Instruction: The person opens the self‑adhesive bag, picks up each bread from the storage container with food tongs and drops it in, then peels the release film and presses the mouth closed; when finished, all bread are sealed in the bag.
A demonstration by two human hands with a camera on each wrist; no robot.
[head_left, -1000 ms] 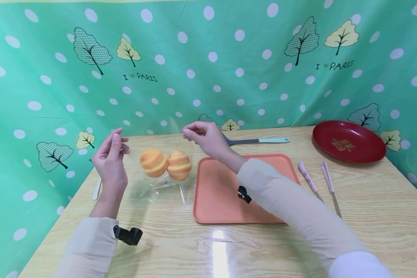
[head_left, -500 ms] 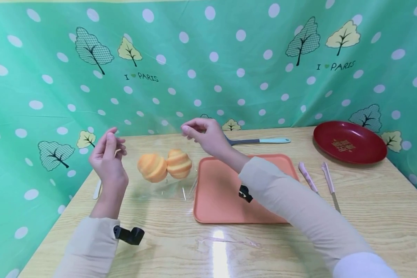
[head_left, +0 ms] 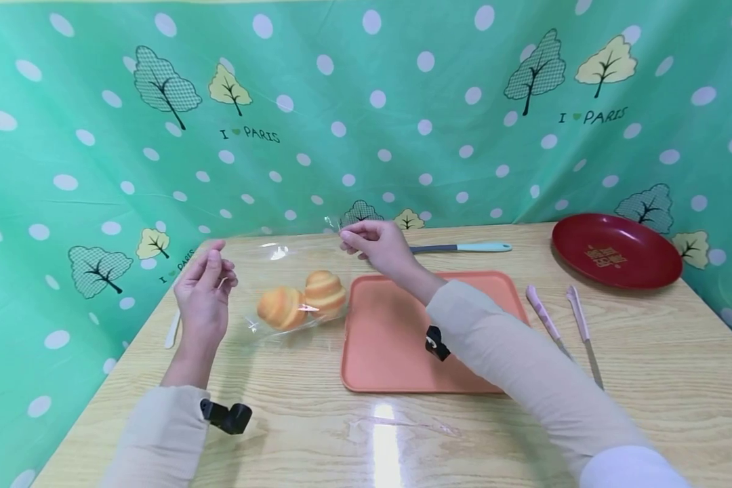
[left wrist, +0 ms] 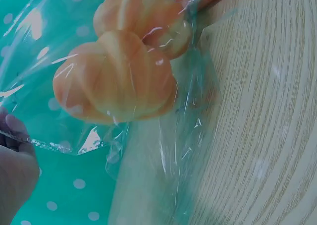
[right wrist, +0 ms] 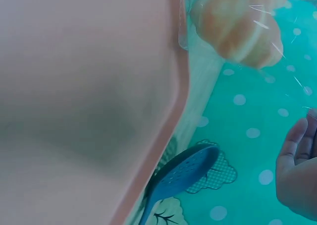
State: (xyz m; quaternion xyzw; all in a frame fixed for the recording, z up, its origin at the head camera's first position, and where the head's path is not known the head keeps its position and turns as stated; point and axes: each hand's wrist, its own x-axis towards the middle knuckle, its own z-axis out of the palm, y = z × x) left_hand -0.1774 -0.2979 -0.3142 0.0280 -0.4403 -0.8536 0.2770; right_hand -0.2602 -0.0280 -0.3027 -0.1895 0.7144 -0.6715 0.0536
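Between the two hands hangs a clear plastic bag (head_left: 278,251). Two round, striped bread rolls (head_left: 282,308) lie side by side in its lower part, pressed against each other. My left hand (head_left: 205,295) pinches the bag's upper left side. In the left wrist view the bag's edge (left wrist: 74,149) runs straight to the left fingers (left wrist: 16,125). At the upper right, my right hand (head_left: 385,249) pinches the opposite side between thumb and fingers. The right wrist view shows one roll (right wrist: 240,29) through the film, with glints on the plastic.
A pink tray (head_left: 390,352) lies right of the bag, below my right forearm. Behind it is a slotted turner (head_left: 478,247). Two purple-handled utensils (head_left: 543,314) and a red plate (head_left: 616,251) are farther right. A white handle (head_left: 172,330) shows at left; a pinkish clear strip (head_left: 405,424) lies in front.
Both hands have shifted slightly right and down with the bag. The rolls inside have swung and tilted, ending lower and farther right, and the bag's upper film now catches light.
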